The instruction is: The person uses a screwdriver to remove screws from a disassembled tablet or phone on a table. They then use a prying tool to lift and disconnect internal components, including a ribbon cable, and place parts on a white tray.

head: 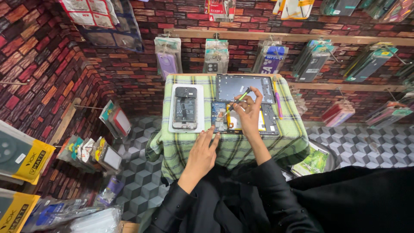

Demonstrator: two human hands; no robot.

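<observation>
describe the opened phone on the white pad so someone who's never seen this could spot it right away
Start at the small table under a green checked cloth in front of the brick-pattern wall. On its left part lies a white pad, and the opened phone rests on it, upright and untouched. Unlike the wider opened device beside it, under the right hand, it is narrow and dark.

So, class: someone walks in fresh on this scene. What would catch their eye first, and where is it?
Probably the green checked cloth over the small table mid-frame, with an opened tablet lying on it. The right hand holds a thin tool over the tablet; the left hand rests at the near edge. A phone lies on a white tray, left.
</observation>
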